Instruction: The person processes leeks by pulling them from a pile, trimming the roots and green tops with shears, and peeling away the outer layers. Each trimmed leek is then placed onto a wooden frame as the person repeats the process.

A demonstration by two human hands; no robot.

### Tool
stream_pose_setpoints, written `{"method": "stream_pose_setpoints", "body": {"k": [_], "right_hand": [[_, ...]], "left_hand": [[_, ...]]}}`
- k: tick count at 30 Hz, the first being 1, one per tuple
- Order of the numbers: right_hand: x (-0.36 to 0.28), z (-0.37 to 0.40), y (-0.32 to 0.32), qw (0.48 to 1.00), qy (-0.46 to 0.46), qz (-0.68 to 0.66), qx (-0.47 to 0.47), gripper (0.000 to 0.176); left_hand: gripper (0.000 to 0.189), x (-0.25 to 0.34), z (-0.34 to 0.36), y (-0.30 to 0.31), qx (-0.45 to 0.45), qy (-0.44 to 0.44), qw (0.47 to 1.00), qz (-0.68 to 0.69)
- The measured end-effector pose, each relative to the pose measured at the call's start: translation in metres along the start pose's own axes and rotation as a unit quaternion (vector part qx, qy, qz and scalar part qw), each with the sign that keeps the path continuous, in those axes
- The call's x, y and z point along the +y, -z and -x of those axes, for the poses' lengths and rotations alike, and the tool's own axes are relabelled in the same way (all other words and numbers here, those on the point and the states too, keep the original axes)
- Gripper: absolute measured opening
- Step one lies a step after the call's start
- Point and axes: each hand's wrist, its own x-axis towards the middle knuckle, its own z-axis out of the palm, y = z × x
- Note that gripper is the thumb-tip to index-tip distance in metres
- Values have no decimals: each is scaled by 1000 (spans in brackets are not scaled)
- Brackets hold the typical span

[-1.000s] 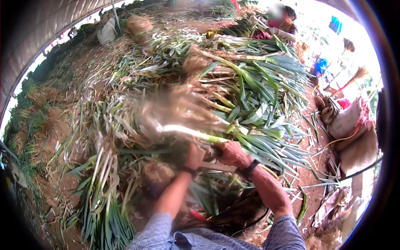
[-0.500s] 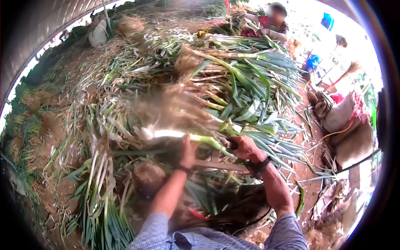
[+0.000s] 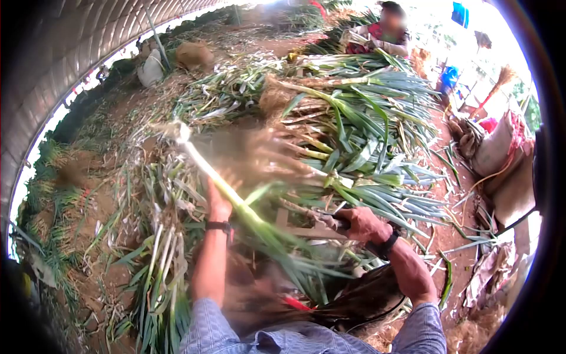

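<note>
My left hand (image 3: 219, 199) is closed around a long leek (image 3: 200, 159), its white root end pointing up and to the left. The leek's green leaves trail down to the right over my lap, smeared by motion. My right hand (image 3: 361, 225) grips the dark handle of a muddy, knife-like tool (image 3: 306, 213) that points left, apart from the leek's stalk. Beneath the tool is a small wooden frame (image 3: 312, 232). Just beyond my hands lies a heap of untrimmed leeks (image 3: 359, 127) with brown roots to the left and leaves to the right.
Trimmed-looking leeks (image 3: 159, 277) lie in a bundle at my left. Stripped leaves (image 3: 227, 88) litter the ground beyond. Full sacks (image 3: 498, 147) stand on the right near a broom (image 3: 498, 85). Another person (image 3: 383, 38) sits at the far right end of the heap.
The leek has swung from nearly level to a steep tilt, root end up and left, leaves swept down. My left hand has moved left; the tool in my right hand is now apart from the leek.
</note>
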Motion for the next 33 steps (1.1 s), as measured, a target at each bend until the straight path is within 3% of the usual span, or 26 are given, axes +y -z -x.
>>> {"method": "stream_pose_setpoints", "body": {"k": [5, 11, 16, 21, 28, 31, 33], "right_hand": [[-18, -16, -23, 995, 70, 60, 38, 27], [-21, -28, -52, 995, 52, 75, 35, 30], [-13, -38, -60, 996, -2, 85, 9, 26], [-8, -42, -61, 996, 29, 76, 30, 21], [0, -49, -62, 996, -24, 79, 33, 16], [5, -48, -61, 996, -17, 77, 44, 18], [5, -45, -59, 995, -44, 85, 0, 19]], "left_hand": [[46, -12, 3, -16, 33, 42, 998, -40], [38, -24, -26, -8, 106, 28, 994, 6], [50, -42, -28, -11, 68, 48, 996, -15], [47, -52, -34, -24, 71, 76, 995, -2], [45, -92, -54, -15, 16, 129, 991, -19], [45, -109, -62, -16, 23, 140, 985, -98], [38, -115, -65, -15, 33, 134, 982, -129]]}}
